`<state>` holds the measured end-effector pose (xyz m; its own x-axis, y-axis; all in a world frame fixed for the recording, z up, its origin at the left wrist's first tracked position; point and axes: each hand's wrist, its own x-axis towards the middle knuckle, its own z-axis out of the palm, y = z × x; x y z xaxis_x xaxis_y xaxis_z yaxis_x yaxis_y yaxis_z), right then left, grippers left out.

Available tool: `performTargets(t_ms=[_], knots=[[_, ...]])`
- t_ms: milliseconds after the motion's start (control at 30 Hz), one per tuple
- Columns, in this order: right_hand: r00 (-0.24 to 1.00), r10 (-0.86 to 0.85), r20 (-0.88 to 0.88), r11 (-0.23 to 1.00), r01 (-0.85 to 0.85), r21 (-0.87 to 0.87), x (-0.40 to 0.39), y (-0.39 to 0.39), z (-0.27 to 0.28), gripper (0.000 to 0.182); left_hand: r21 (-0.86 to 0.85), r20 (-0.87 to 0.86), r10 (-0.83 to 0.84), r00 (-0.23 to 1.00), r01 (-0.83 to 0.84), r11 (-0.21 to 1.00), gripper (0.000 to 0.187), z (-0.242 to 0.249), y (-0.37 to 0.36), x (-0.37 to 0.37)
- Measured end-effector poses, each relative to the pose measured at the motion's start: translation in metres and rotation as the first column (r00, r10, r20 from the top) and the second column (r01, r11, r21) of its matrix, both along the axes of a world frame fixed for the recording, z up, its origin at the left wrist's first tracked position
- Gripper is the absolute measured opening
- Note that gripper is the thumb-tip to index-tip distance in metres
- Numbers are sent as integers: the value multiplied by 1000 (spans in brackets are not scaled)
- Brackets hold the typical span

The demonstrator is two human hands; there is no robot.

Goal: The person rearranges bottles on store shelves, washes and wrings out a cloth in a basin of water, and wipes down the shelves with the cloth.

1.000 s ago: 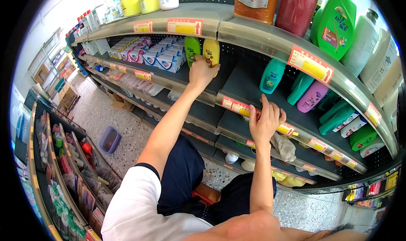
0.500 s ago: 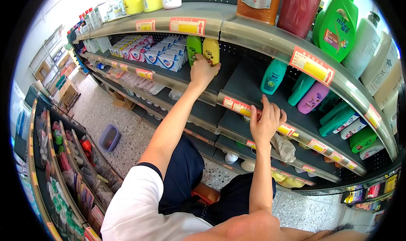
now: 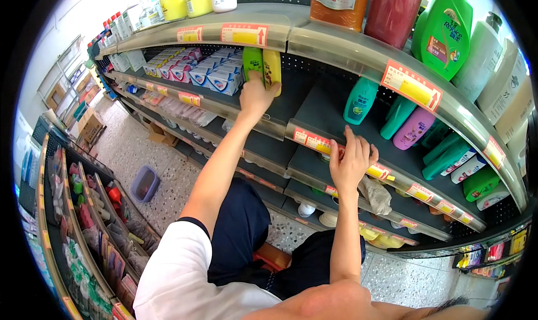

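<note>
My left hand (image 3: 258, 98) reaches onto the middle shelf. Its bent fingers lie against the front of a green shampoo bottle (image 3: 253, 61), and the thumb is on a yellow shampoo bottle (image 3: 273, 70) standing upright close beside it. The lower parts of both bottles are partly hidden by the hand. My right hand (image 3: 353, 162) rests on the shelf's front rail (image 3: 314, 143) with fingers spread, holding nothing. Just behind its fingertips a teal shampoo bottle (image 3: 360, 101) stands on the same shelf.
Boxed goods (image 3: 218, 73) sit left of the bottles. Purple (image 3: 411, 128) and green bottles lean to the right. The upper shelf edge (image 3: 342, 42) overhangs, carrying large bottles like a green one (image 3: 443, 34). A purple basin (image 3: 145, 183) is on the floor; another rack (image 3: 84, 236) stands left.
My left hand has shifted slightly left, from around the yellow bottle to further across the green one. Both bottles still stand side by side. The right hand stays on the rail.
</note>
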<state>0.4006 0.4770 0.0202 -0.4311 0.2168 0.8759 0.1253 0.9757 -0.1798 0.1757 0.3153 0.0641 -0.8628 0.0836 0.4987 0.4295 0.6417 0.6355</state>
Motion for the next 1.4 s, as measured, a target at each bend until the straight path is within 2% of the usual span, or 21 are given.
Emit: performTargets(t_ms=[133, 167, 300, 400, 433, 467, 533, 567, 633, 700, 733, 833, 933, 967, 1067, 1200, 1300, 1400], knots=[[999, 30, 25, 999, -30, -21, 4, -3, 5, 40, 195, -159, -37, 987, 68, 978, 49, -3, -30, -24], [998, 50, 24, 998, -49, -31, 5, -5, 9, 40, 229, -141, -96, 985, 127, 965, 50, -1, -39, -30], [982, 189, 13, 979, -187, -85, -6, -18, 25, 40, 126, -345, -219, 913, 276, 953, 63, -10, -61, -93], [930, 366, 42, 923, -357, -142, -43, -30, 45, 41, 157, -216, -410, 886, 446, 881, 60, 10, -69, -117], [890, 450, 77, 878, -425, -223, -60, -34, 52, 43, 272, -106, -670, 735, 670, 691, 56, 23, -73, -117], [841, 531, 104, 822, -482, -303, -78, -38, 58, 45, 267, -78, -693, 717, 684, 678, 55, 30, -73, -114], [816, 555, 166, 808, -479, -343, -120, -44, 64, 53, 261, -28, -732, 681, 711, 653, 52, 40, -71, -114], [827, 537, 168, 820, -464, -336, -145, -44, 59, 55, 246, 105, -742, 662, 706, 664, 54, 48, -73, -113], [848, 503, 171, 842, -435, -319, -188, -44, 54, 60, 252, 120, -752, 649, 712, 655, 52, 43, -70, -121], [810, 519, 273, 809, -361, -464, -211, -42, 61, 62, 266, 191, -761, 619, 714, 648, 52, 37, -69, -131], [785, 529, 321, 787, -313, -531, -218, -43, 63, 63, 280, 173, -788, 591, 738, 614, 53, 35, -69, -136], [775, 503, 383, 815, -278, -508, -228, -44, 63, 54, 283, 119, -858, 500, 811, 512, 52, 27, -70, -153], [748, 510, 425, 823, -281, -493, -233, -41, 59, 49, 270, 162, -887, 433, 845, 462, 45, 34, -80, -157], [740, 514, 433, 826, -292, -482, -235, -38, 57, 47, 318, 166, -902, 399, 844, 432, 44, 38, -84, -153], [606, 702, 375, 642, -311, -700, -238, -30, 58, 44, 257, 180, -924, 338, 890, 376, 47, 36, -87, -168], [565, 764, 311, 550, -318, -772, -240, -30, 58, 39, 191, 238, -925, 295, 920, 342, 47, 41, -92, -177], [573, 740, 352, 587, -296, -754, -239, -32, 60, 37, 171, 241, -931, 273, 933, 318, 48, 37, -89, -184], [496, 766, 410, 576, -244, -780, -241, -31, 63, 41, 171, 245, -936, 254, 938, 300, 49, 38, -88, -184]])
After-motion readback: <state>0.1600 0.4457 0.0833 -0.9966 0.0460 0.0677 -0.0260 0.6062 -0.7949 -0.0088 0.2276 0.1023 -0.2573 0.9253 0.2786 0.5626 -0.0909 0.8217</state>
